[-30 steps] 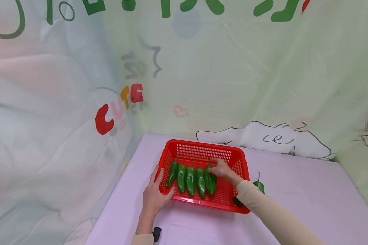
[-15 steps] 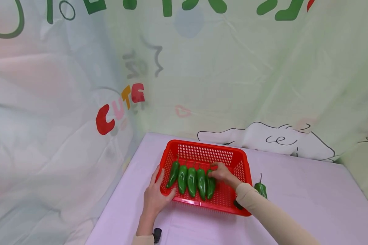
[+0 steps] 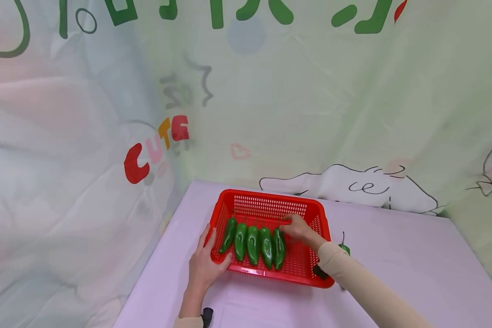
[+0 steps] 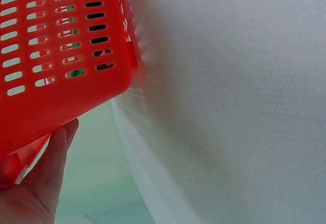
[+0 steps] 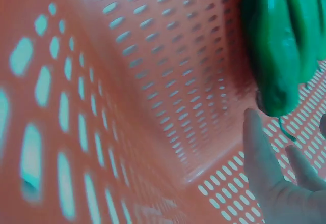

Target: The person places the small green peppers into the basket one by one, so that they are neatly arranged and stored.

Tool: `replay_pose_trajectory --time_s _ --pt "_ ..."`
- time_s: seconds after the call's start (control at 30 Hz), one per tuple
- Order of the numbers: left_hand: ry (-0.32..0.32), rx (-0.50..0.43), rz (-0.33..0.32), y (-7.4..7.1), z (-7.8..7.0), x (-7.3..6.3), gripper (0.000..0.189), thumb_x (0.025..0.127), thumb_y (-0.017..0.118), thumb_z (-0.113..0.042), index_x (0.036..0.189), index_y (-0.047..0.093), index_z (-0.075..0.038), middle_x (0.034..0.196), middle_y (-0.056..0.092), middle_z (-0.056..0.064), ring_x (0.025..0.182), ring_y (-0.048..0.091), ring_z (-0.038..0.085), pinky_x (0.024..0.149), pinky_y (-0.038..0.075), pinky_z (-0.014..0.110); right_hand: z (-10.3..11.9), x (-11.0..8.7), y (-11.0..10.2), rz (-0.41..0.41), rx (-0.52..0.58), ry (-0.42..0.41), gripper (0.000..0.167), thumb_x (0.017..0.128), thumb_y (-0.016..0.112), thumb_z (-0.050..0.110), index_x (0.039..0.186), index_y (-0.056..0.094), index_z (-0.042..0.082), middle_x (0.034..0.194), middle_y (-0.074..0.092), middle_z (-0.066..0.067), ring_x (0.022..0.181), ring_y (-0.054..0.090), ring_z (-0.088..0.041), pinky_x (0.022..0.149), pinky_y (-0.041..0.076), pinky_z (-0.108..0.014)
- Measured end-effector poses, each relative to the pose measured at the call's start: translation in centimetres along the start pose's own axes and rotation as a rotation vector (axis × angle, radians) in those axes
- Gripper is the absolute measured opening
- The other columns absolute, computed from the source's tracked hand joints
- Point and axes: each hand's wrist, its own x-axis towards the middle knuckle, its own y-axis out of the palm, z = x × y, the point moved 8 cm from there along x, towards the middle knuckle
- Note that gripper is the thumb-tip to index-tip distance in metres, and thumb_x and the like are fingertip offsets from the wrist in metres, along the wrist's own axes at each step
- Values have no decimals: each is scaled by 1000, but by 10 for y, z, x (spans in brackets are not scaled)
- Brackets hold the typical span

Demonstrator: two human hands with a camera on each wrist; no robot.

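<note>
A red perforated plastic basket [image 3: 307,269] stands on the table with several green peppers in a row inside it, stems toward the back wall. My left hand [image 3: 205,266] holds the basket's front left corner, thumb at the front rim and fingers along the left side. In the left wrist view, the fingers [image 4: 51,168] lie against the rim. My right hand [image 3: 297,228] is inside the basket, by the stem end of the rightmost pepper [image 3: 279,249]. The right wrist view shows that pepper [image 5: 275,56] lying apart from the spread fingers [image 5: 257,147].
Another green pepper [image 3: 344,248] lies outside, right of the basket, partly hidden by the right sleeve [image 3: 352,278]. A light cloth covers the table [image 3: 410,264]. Printed fabric [image 3: 311,114] hangs behind it and on the left.
The rightmost pepper has straightened alongside the others, and my right hand has let go and drawn slightly off its stem end. My left hand stays at the basket corner.
</note>
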Motion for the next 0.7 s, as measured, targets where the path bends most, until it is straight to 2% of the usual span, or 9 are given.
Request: replay_pose_trajectory --time_s 0.13,0.23,0.3,0.33,0.57,0.7 --pt "-20 -11 10 2 2 -1 80 76 75 -34 146 47 -5 155 36 8 93 68 30 78 57 47 9 -8 -7 6 -16 -3 48 94 57 8 137 47 -10 105 60 -21 76 55 -24 74 57 -45" --pt "-27 -4 20 3 3 -1 80 77 75 -34 146 47 -5 156 36 8 96 67 31 80 57 49 14 -13 -14 19 18 0 49 95 56 9 140 46 -8 119 57 -25 97 59 -34 83 56 -49" --pt "-26 -2 23 3 2 -1 80 77 75 -34 146 48 -4 156 35 8 98 67 32 80 56 50 15 -16 -20 15 34 -2 50 95 56 9 141 44 -7 122 56 -27 107 59 -40 85 55 -52" --pt "-25 -4 25 2 2 -2 80 77 75 -34 146 48 -4 156 35 8 99 67 33 80 56 50 17 -18 -23 10 36 -6 51 95 56 9 142 43 -6 129 53 -29 113 57 -43 86 55 -52" --pt "-33 -16 25 -1 1 -2 80 77 75 -34 146 47 -4 156 35 8 114 61 35 86 55 52 18 -30 -48 -13 54 -53 54 96 56 10 145 38 -6 131 53 -33 116 58 -44 84 56 -49" --pt "-27 -26 25 0 0 -2 80 78 74 -34 146 47 -4 156 35 9 118 59 36 87 54 52 14 -39 -71 -31 44 -81 55 97 54 9 145 36 -8 130 51 -35 116 57 -45 82 58 -45"
